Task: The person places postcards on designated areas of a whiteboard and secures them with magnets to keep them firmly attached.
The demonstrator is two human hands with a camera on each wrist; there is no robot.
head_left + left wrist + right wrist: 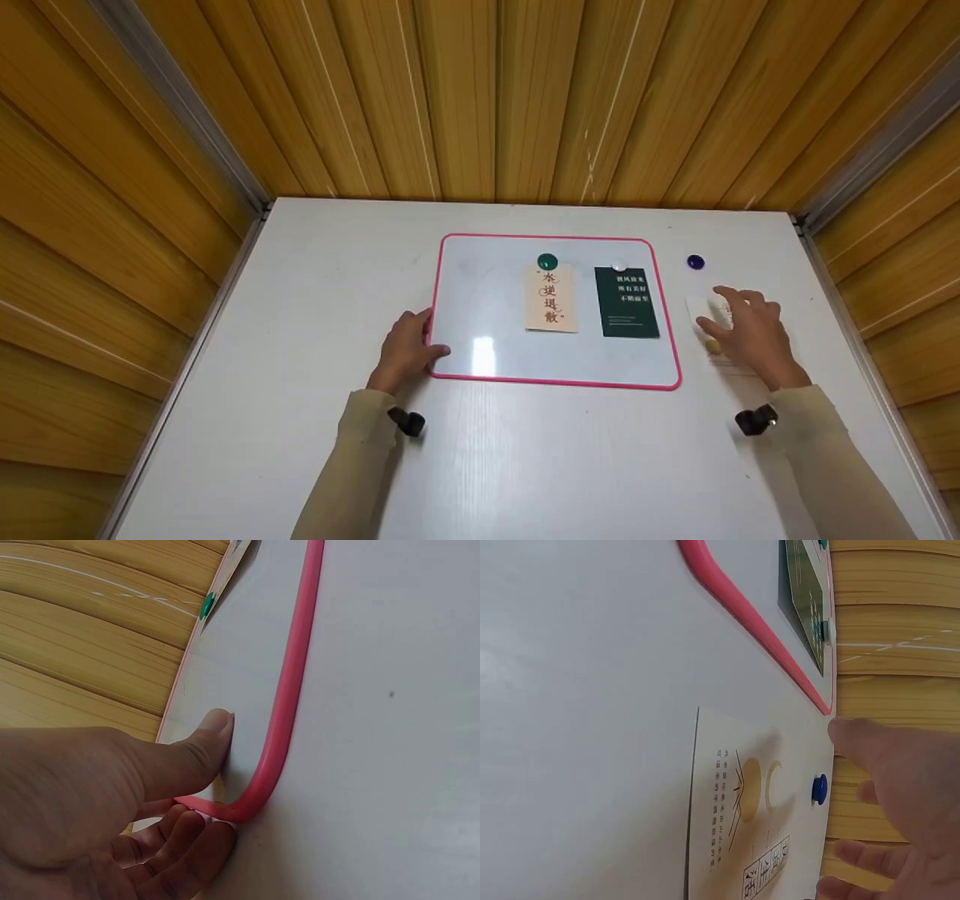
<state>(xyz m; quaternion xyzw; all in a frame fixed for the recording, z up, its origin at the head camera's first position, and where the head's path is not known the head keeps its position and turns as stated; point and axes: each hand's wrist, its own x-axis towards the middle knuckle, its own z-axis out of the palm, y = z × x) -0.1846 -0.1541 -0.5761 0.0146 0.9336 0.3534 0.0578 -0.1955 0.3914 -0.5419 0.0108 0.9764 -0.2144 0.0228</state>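
Note:
A whiteboard with a pink rim (480,300) lies on the table. My left hand (405,349) grips its left edge, thumb over the surface and fingers at the rim, as the left wrist view (75,795) shows too. On the board, a green magnet (547,262) sits at the top of a cream card (551,300), and a white magnet (619,266) tops a dark green card (628,304). My right hand (754,337), fingers spread, hovers over a pale printed card (727,832) on the table, partly covering it in the head view. It holds nothing.
A dark blue magnet (696,262) lies on the white table (525,465), beyond the right hand and right of the board. Wood-look panels (465,97) wall in the back and both sides.

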